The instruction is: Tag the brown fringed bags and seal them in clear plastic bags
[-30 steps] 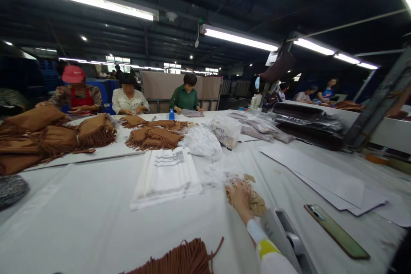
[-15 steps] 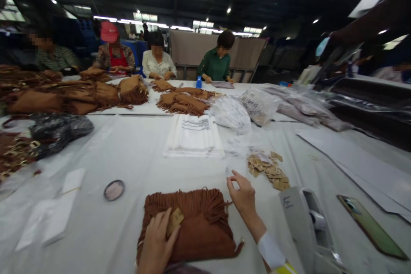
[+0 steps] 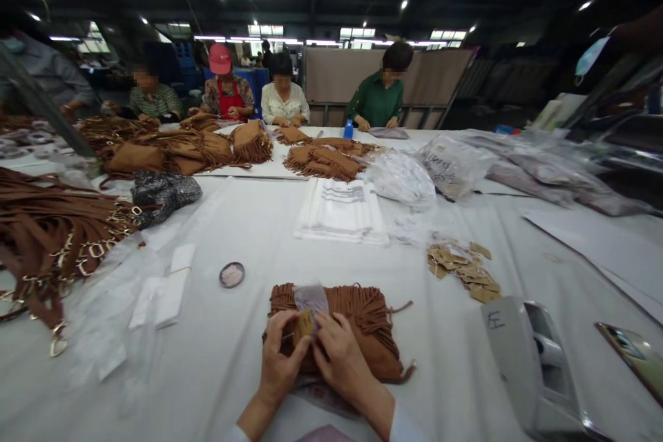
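A brown fringed suede bag [image 3: 362, 321] lies flat on the white table in front of me. Both my hands rest on its near left part. My left hand [image 3: 277, 362] pinches a small tan card tag [image 3: 303, 325] between thumb and fingers. My right hand [image 3: 339, 356] is closed beside it, fingertips touching the tag and a small clear plastic bag [image 3: 311, 298] that stands up above the tag. A loose heap of the same tan tags [image 3: 463, 268] lies to the right, beyond the bag.
A grey tape dispenser [image 3: 528, 359] and a phone [image 3: 635, 359] lie at right. Brown straps with metal rings [image 3: 46, 235] pile at left. A round lid [image 3: 231, 275], white slips [image 3: 166, 286], folded plastic bags [image 3: 340, 210] and more fringed bags [image 3: 321, 160] lie ahead. Several people sit at the far side.
My view has swung left and down. My right hand came back from near the tag heap with a small clear bag and joined my left hand at the tag on the suede bag.
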Action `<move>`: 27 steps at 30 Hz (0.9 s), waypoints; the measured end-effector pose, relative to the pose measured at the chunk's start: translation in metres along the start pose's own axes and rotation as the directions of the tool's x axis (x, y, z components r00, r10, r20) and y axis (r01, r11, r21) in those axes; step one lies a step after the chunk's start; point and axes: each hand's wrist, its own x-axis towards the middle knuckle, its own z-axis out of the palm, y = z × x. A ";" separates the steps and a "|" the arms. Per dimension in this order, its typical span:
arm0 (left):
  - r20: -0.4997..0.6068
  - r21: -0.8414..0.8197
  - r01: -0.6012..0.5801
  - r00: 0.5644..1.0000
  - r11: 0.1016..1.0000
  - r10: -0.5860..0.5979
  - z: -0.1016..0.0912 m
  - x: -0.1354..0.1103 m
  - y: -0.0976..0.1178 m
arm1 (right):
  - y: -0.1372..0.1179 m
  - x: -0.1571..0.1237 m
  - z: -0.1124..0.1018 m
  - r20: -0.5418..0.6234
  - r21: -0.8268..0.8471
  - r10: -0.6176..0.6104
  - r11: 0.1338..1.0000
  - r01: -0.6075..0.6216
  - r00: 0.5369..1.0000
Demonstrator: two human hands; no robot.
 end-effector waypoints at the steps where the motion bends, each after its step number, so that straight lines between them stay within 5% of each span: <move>1: 0.018 -0.023 0.015 1.000 1.000 -0.014 0.000 0.001 0.000 | -0.005 -0.002 0.002 0.024 0.009 -0.005 1.000 0.004 1.000; 5: 0.116 0.031 0.021 0.993 0.999 -0.025 0.006 0.005 0.000 | -0.021 -0.013 0.003 0.086 0.088 -0.027 0.996 0.020 0.996; 8: 0.205 0.130 0.022 0.978 0.991 -0.049 0.011 0.005 -0.004 | -0.010 -0.019 -0.009 0.084 0.146 0.007 0.989 -0.019 0.996; 10: 0.252 0.180 0.001 0.967 0.984 -0.047 0.014 0.004 -0.007 | 0.017 -0.025 -0.026 -0.027 0.075 0.167 0.983 -0.165 0.986; 13: 0.292 0.218 -0.063 0.956 0.974 -0.004 0.017 0.002 -0.012 | 0.076 -0.038 -0.057 -0.245 -0.155 0.394 0.886 -0.437 0.886; 18: 0.306 0.253 -0.111 0.952 0.961 0.029 0.018 0.001 -0.011 | 0.138 -0.059 -0.077 -0.253 -0.288 0.449 0.810 -0.510 0.857; 27: 0.294 0.283 -0.128 0.955 0.950 0.041 0.018 0.000 -0.010 | 0.118 -0.067 -0.067 -0.253 -0.282 0.461 0.806 -0.521 0.851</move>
